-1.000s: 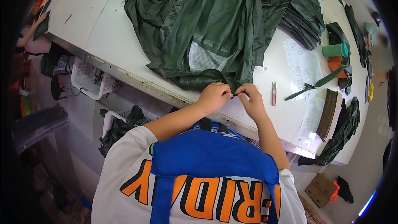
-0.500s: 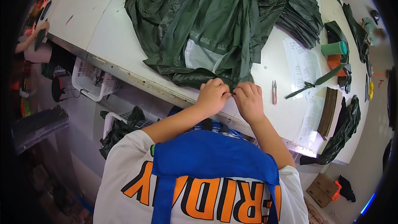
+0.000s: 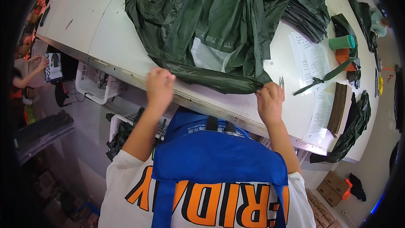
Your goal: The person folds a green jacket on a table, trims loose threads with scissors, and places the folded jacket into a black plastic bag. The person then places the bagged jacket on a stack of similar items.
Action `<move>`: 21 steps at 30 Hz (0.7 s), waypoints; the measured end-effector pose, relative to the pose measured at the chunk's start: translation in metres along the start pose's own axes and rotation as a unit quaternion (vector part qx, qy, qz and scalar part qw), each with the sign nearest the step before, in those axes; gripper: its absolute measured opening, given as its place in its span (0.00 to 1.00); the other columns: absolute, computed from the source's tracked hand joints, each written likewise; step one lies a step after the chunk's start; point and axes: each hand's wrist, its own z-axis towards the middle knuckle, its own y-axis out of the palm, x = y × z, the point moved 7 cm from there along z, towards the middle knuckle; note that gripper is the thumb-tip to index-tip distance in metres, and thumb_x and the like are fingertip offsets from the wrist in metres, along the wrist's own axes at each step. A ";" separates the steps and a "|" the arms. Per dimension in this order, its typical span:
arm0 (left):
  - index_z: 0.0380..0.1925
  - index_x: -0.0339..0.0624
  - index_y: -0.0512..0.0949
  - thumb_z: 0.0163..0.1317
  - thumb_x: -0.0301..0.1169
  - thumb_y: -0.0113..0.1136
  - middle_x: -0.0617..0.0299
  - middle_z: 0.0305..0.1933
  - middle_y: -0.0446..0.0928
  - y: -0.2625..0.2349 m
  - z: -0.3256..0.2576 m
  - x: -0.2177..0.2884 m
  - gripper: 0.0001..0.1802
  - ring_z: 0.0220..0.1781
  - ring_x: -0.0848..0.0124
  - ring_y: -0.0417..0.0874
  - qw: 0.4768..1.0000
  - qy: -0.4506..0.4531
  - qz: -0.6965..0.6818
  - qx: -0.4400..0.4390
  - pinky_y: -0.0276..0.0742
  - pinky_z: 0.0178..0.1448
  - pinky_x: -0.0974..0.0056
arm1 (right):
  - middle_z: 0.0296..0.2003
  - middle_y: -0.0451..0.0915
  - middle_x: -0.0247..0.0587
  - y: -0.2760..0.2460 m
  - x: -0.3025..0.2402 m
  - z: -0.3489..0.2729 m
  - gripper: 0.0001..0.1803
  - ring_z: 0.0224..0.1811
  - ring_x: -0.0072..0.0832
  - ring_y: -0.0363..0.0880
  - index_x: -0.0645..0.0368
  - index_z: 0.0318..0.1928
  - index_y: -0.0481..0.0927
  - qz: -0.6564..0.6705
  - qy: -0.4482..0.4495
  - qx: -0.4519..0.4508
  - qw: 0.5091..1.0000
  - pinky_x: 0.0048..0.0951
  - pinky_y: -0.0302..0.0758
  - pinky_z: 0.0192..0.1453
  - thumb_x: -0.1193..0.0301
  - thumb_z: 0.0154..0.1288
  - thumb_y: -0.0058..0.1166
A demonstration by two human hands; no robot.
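Observation:
A dark green jacket (image 3: 236,21) lies spread on the white table, its thin fabric wrinkled and a white mesh panel (image 3: 209,55) showing near the bottom. Its hem runs as a long band toward the table's front edge. At the right corner of that hem, my right hand (image 3: 271,101) pinches the fabric. My left hand (image 3: 160,86) is by the left part of the hem, fingers curled, a little blurred; whether fabric is between them is hidden. Right of my right hand lie small thread snips (image 3: 282,83), partly covered by the fingers.
Folded dark green pieces (image 3: 308,14), paper sheets (image 3: 310,55), a green roll (image 3: 341,42), a tied strip (image 3: 327,77) and a brown stack (image 3: 337,107) lie to the right. White baskets (image 3: 101,95) stand below the table edge. At far left, a co-worker's hands hold a box (image 3: 53,66).
My hands have moved apart from the middle of the hem, left hand leftward, right hand slightly rightward. The bunched hem now lies stretched out. A box has appeared in the co-worker's hands.

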 end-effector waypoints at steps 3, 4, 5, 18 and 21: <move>0.36 0.42 0.76 0.50 0.30 0.66 0.54 0.45 0.70 -0.009 -0.001 -0.009 0.13 0.50 0.53 0.70 0.997 -0.028 0.076 -0.020 0.67 0.53 0.53 | 0.38 0.72 0.39 -0.004 -0.012 0.003 0.11 0.49 0.39 0.72 0.57 0.29 0.75 0.071 -0.047 0.030 0.996 0.40 0.65 0.54 0.78 0.43 0.62; 0.39 0.43 0.75 0.49 0.30 0.67 0.54 0.47 0.70 -0.011 0.003 0.007 0.16 0.51 0.53 0.70 0.995 -0.002 0.103 0.005 0.66 0.54 0.53 | 0.38 0.72 0.38 -0.006 -0.016 0.004 0.12 0.48 0.41 0.72 0.57 0.29 0.76 0.076 -0.052 0.052 0.994 0.42 0.66 0.54 0.79 0.41 0.63; 0.42 0.43 0.74 0.47 0.30 0.68 0.53 0.49 0.69 -0.013 0.009 0.026 0.20 0.52 0.53 0.69 0.991 0.024 0.128 0.029 0.66 0.54 0.52 | 0.38 0.72 0.38 -0.009 -0.023 0.008 0.12 0.48 0.41 0.72 0.57 0.29 0.77 0.087 -0.067 0.072 0.991 0.42 0.67 0.54 0.79 0.41 0.63; 0.31 0.39 0.72 0.39 0.19 0.64 0.58 0.43 0.74 0.037 0.014 0.181 0.16 0.43 0.57 0.77 0.936 0.263 -0.175 -0.158 0.73 0.46 0.61 | 0.53 0.69 0.58 0.018 0.140 -0.057 0.31 0.58 0.50 0.66 0.66 0.58 0.66 -0.122 0.308 0.067 0.941 0.48 0.64 0.61 0.70 0.55 0.62; 0.27 0.39 0.69 0.35 0.16 0.63 0.57 0.43 0.77 0.027 0.014 0.186 0.17 0.42 0.55 0.76 0.930 0.284 -0.198 -0.126 0.73 0.45 0.60 | 0.46 0.73 0.57 0.043 0.179 -0.080 0.22 0.52 0.47 0.70 0.66 0.53 0.71 -0.010 0.400 -0.051 0.915 0.47 0.67 0.57 0.72 0.60 0.57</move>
